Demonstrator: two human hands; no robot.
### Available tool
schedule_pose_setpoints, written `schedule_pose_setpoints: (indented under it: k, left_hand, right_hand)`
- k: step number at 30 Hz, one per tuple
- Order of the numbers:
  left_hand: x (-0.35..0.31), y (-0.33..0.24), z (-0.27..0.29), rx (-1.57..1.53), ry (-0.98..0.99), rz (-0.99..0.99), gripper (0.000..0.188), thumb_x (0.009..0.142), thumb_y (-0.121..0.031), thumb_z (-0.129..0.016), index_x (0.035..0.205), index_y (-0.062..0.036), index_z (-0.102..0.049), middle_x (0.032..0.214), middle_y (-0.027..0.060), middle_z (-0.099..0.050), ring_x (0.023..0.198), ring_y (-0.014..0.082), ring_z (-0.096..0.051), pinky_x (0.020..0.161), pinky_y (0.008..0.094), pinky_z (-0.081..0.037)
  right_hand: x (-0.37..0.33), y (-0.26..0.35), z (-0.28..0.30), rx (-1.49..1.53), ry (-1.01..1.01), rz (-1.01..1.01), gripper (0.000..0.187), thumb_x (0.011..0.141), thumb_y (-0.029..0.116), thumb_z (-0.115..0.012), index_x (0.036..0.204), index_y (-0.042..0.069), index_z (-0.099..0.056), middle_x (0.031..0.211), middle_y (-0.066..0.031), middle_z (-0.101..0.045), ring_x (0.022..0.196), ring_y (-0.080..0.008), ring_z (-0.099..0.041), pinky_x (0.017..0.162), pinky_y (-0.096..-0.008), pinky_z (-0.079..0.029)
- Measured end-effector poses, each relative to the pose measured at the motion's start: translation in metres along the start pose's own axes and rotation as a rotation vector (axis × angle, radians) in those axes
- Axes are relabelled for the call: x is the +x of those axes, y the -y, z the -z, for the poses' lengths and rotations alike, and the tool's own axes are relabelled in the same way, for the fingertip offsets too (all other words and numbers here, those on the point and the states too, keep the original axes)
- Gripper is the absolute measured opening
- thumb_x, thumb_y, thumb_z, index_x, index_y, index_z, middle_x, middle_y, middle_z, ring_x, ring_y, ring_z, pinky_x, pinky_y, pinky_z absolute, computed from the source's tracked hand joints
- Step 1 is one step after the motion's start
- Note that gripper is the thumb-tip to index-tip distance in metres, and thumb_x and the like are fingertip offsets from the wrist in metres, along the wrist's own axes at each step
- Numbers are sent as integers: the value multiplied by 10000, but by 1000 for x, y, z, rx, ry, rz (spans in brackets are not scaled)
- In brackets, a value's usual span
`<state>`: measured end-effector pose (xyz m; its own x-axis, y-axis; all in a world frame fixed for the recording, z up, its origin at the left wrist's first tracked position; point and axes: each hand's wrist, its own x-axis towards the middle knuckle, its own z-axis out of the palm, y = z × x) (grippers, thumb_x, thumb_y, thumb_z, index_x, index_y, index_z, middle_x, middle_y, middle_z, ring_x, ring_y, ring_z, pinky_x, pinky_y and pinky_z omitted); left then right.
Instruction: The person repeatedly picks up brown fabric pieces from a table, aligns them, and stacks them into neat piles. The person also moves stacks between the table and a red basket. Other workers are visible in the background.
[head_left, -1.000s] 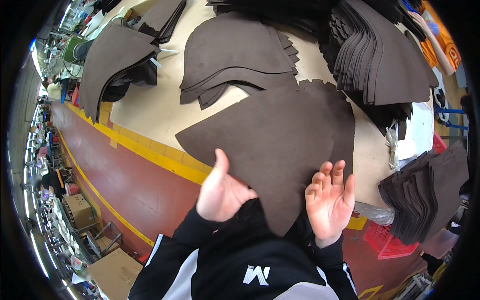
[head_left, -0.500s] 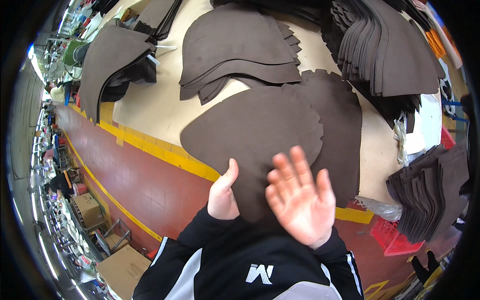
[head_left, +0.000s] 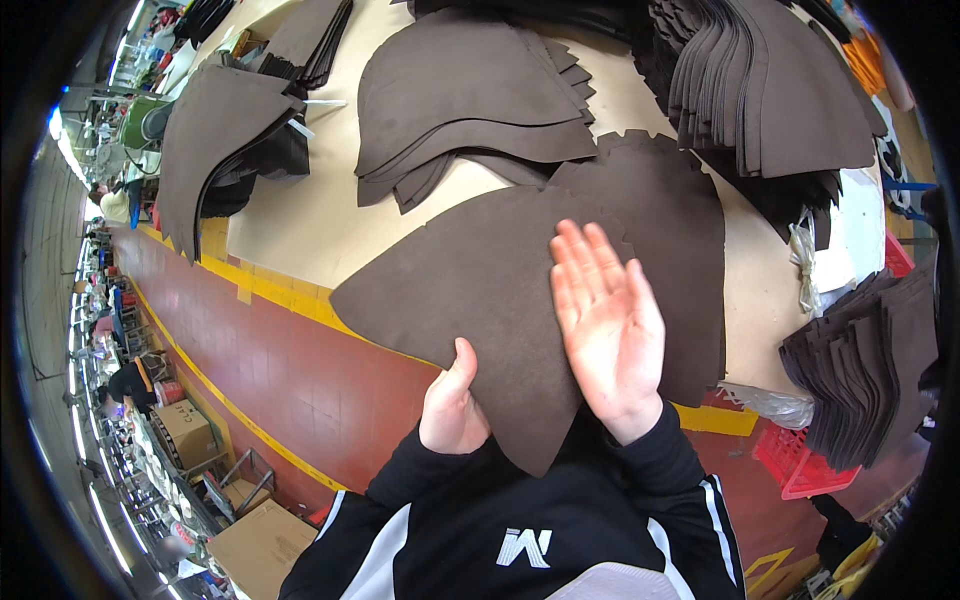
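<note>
A large dark brown leather-like panel [head_left: 470, 270] with a pointed near end stretches from the table's near edge toward my body. My left hand [head_left: 455, 405] grips its left near edge, thumb on top and fingers hidden underneath. Palm up, my right hand [head_left: 612, 325] lies over the panel's right side with fingers stretched out; whether it touches the surface I cannot tell. Under the panel's far right part rests another brown panel [head_left: 680, 270] with a notched edge. Just beyond is a loose stack of similar brown panels [head_left: 470, 85].
More brown panels hang over the beige table [head_left: 290, 220] at the left [head_left: 215, 120] and lie piled at the far right [head_left: 770, 90]. A bundle of panels [head_left: 865, 365] sits by a red crate [head_left: 795, 460]. Cardboard boxes [head_left: 260, 545] stand on the floor at lower left.
The panel has turned and slid left and nearer, its pointed end now by my chest. My right hand has moved farther out, its fingers straighter. My left hand keeps its grip.
</note>
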<state>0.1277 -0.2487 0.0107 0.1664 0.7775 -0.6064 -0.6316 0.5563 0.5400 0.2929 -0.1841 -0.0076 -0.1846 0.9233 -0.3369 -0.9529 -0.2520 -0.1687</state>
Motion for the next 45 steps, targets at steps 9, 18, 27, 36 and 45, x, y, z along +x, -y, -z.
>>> schedule_pose_setpoints:
  k: [9, 18, 27, 36, 45]
  left_hand:
    - [-3, -9, 23, -3, 191, 11, 601, 1092, -435, -390, 1500, 5, -357, 1540, 156, -421, 1401, 314, -440, 1149, 466, -368]
    - [3, -1, -16, -24, -41, -25, 657, 1082, -532, -309, 1577, -105, -245, 1592, 111, -351, 1461, 280, -355, 1186, 467, -314]
    - [-6, -1, 3, -30, -9, 27, 608, 1092, -502, -294, 1524, -76, -329, 1528, 119, -436, 1386, 328, -439, 1147, 496, -355]
    - [50, -70, -32, -354, 384, -378, 555, 1087, -491, -372, 1450, -79, -454, 1412, 95, -555, 1284, 274, -540, 1089, 444, -435]
    - [94, -55, 5, 807, -12, -588, 536, 1060, -365, -459, 1398, 39, -558, 1483, 143, -538, 1406, 260, -463, 1173, 393, -322]
  right_hand:
    - [-7, 15, 2, -934, 78, 671, 648, 1049, 370, -442, 1566, 8, -294, 1603, -206, -339, 1514, -308, -284, 1255, -444, -162]
    - [-10, -15, -2, -2230, 368, 535, 501, 964, 230, -570, 1462, 188, -541, 1532, -28, -500, 1409, -259, -453, 1183, -525, -266]
    - [11, 60, 18, -2583, -339, 644, 499, 1058, 330, -414, 1550, 242, -416, 1626, -6, -360, 1517, -325, -267, 1224, -594, -118]
    - [-65, 117, 35, -1982, -368, 734, 568, 1030, 222, -506, 1554, 55, -364, 1613, -168, -356, 1511, -369, -282, 1221, -463, -211]
    - [-59, 95, -22, -2378, 578, 362, 623, 899, 305, -704, 1458, 111, -510, 1526, -107, -483, 1435, -346, -410, 1187, -534, -288]
